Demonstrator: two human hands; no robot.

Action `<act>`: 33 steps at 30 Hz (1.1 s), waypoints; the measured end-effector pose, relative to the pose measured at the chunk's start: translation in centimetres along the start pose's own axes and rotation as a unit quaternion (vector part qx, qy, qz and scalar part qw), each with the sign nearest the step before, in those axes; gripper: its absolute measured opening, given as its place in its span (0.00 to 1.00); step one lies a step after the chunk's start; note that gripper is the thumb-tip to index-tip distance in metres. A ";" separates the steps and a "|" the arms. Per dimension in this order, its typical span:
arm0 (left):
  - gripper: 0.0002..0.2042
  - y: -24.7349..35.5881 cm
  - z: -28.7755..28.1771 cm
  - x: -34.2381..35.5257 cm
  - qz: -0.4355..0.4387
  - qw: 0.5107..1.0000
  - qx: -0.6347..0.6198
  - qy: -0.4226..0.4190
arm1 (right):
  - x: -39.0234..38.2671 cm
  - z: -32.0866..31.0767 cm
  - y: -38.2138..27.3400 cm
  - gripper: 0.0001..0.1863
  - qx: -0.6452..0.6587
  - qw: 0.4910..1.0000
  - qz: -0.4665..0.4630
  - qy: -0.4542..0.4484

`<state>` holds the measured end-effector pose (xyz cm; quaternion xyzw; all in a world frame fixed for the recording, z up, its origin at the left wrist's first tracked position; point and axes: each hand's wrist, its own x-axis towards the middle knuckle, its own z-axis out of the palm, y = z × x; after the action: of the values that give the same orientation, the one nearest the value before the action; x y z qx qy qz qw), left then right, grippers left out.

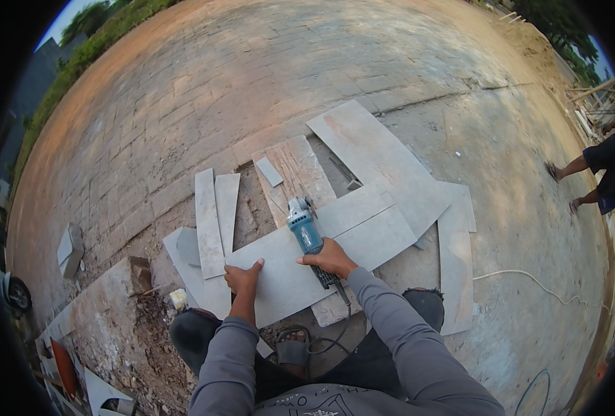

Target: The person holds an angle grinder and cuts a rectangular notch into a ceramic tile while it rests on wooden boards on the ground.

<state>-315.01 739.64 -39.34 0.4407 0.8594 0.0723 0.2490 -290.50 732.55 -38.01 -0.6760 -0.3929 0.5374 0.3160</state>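
A teal angle grinder (304,229) rests over a long grey tile (273,295), its metal head pointing away from me. My right hand (331,258) is wrapped round the grinder's body near its black rear end. A dark power cord (347,297) trails from that end toward my feet. At the tile's left end, my left hand (243,276) grips the edge, its thumb on top and the other fingers bent at the rim. A straight dark line (366,223) runs along the tile's right part. The grinder's disc is hard to make out.
Narrow tile strips (209,215) lie to the left, and a large tile (376,152) lies beyond on the right. A small tile piece (269,172) sits on a worn board (297,163). Rubble (155,333) is at lower left. Another person's legs (576,170) show at far right.
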 end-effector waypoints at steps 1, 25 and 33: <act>0.53 0.1 0.0 0.0 -0.001 1.000 0.001 -0.001 | 0.0 0.0 0.0 0.36 0.000 1.000 -0.003 0.001; 0.52 0.4 -0.6 -0.4 -0.007 1.000 -0.001 -0.009 | -1.1 -0.6 -1.4 0.35 0.009 1.000 0.021 -0.020; 0.51 0.4 -0.5 -0.3 -0.002 1.000 -0.004 -0.013 | -1.1 -0.5 -0.4 0.34 0.014 1.000 0.014 -0.013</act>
<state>-314.85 739.69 -38.72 0.4385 0.8567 0.0696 0.2626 -290.19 731.74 -37.04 -0.6701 -0.3801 0.5556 0.3128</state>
